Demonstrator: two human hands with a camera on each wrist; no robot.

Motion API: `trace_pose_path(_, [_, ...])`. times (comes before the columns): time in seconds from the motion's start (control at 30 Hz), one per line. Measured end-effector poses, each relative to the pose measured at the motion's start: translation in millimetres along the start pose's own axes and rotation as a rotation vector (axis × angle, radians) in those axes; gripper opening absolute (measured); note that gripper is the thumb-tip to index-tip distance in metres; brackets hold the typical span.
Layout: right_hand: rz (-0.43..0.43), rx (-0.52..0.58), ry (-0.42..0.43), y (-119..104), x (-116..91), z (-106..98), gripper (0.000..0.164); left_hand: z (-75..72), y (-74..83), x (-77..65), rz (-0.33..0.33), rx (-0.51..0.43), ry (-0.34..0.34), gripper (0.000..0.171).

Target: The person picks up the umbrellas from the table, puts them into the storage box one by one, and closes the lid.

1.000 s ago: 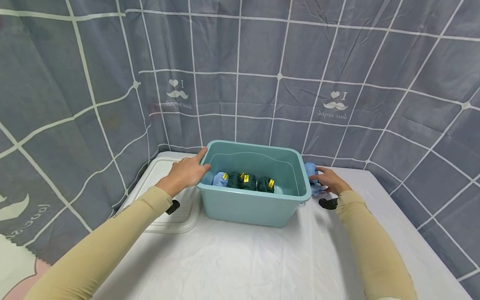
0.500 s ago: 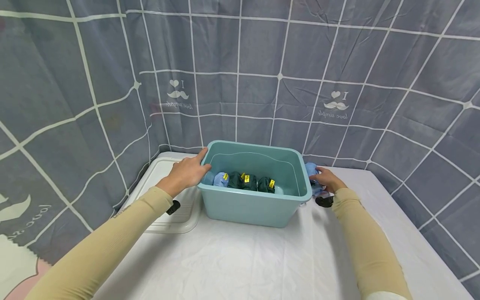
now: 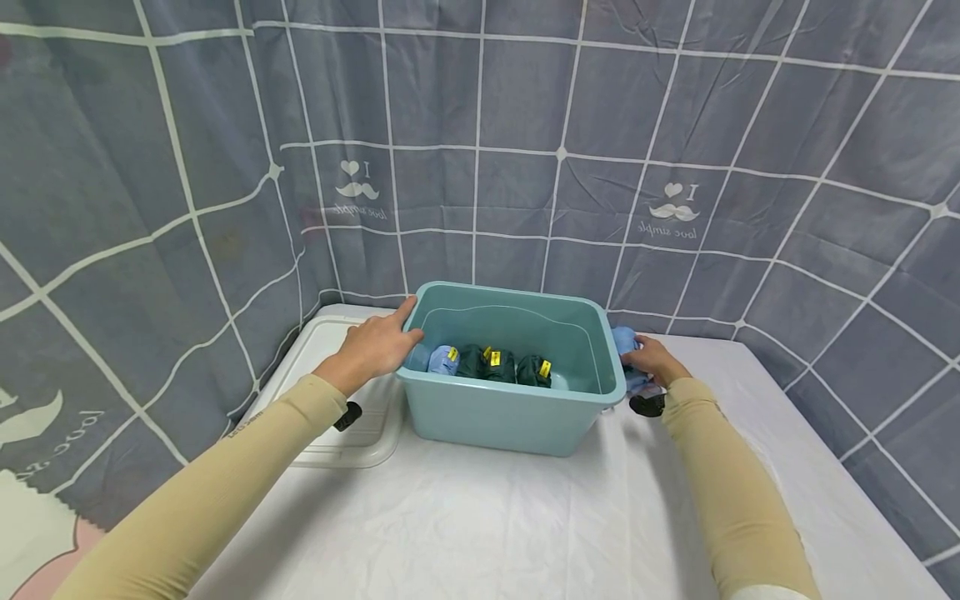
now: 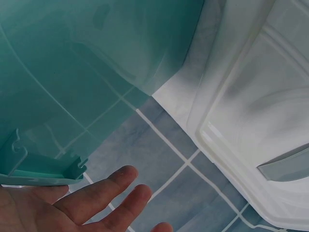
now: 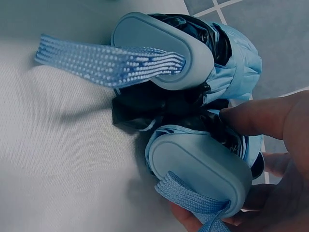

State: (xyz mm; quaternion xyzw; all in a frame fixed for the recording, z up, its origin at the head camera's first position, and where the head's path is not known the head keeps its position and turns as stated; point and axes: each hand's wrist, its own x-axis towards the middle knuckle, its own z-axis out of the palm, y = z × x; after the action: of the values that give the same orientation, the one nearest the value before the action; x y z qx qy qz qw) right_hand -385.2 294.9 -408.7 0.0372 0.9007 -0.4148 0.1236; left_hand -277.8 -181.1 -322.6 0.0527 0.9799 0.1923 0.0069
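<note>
My left hand [image 3: 372,343] is at the left rim of a teal plastic bin [image 3: 487,417], thumb over the edge and index finger along the rim. In the left wrist view the other fingers [image 4: 126,205] stretch outside the wall, below the rim. Right of the bin, my right hand [image 3: 657,360] grips a folded blue umbrella [image 5: 198,164] with a pale blue handle and a strap. A second folded blue umbrella [image 5: 164,50] lies beside it. Inside the bin are one blue rolled bundle [image 3: 443,360] and several dark green ones [image 3: 498,367] with yellow tags.
A white lid [image 3: 352,433] lies on the white-covered table [image 3: 510,533], left of the bin and partly behind my left arm. A grey grid-patterned curtain [image 3: 517,200] hangs behind and along both sides.
My right hand and forearm have shifted slightly left, closer in around the blue umbrella. The left hand and the bin keep their places.
</note>
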Motion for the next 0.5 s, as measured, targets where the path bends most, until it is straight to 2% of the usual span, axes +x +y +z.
trace_pose_path(0.27, [0.051, -0.042, -0.048, 1.2, -12.7, -9.2, 0.087, -0.4, 2.3, -0.4, -0.001, -0.006, -0.003, 0.073])
trace_pose_path(0.5, [0.056, -0.047, -0.072, 2.7, -15.9, -11.3, 0.088, -0.3, 1.3, -0.4, -0.003, -0.015, -0.004, 0.074])
